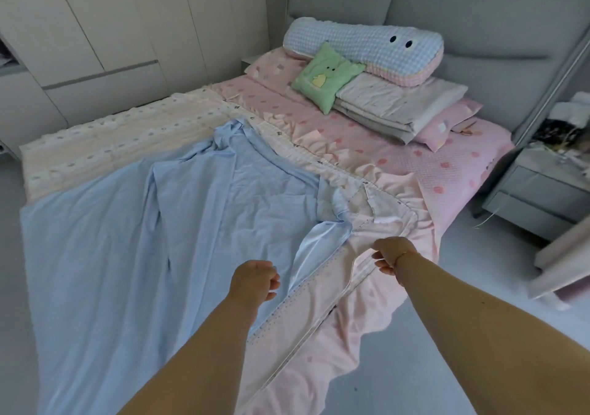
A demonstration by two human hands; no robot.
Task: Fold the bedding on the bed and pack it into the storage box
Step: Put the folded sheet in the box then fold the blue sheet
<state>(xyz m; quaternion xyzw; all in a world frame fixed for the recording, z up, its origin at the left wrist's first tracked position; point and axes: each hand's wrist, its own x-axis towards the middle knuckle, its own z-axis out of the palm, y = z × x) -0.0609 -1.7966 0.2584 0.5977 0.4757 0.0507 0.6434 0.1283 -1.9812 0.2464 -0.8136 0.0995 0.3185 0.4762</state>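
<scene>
pale blue and pink bedding spread on bed, both hands at its near edge

pale blue sheet lies flat and creased over the near left part of the bed, soft thin fabric, bunched into a knot-like twist at its far end. pink quilt cover lies beside it on the right, rumpled, faint round spots, dotted trim and a white piped edge running toward the camera; its corner is turned back showing a white inner side. cream quilted blanket with small oval prints lies across the far left of the bed, puffy stitched rows. no readable writing or labels anywhere.

left hand hovers over the blue sheet edge, fingers curled into a loose fist, cannot tell if any cloth is pinched. right hand has fingers curled round the white piped edge of the pink quilt cover, thin bracelet at wrist.

head end: long blue gingham bolster with two black eyes and pink underside, square green cushion with a frog-like patch leaning on it, folded white-grey quilt stacked on a pink pillow. grey padded headboard behind. white panel wardrobe at left, grey nightstand at right with blurred clutter on top. storage box not seen.
</scene>
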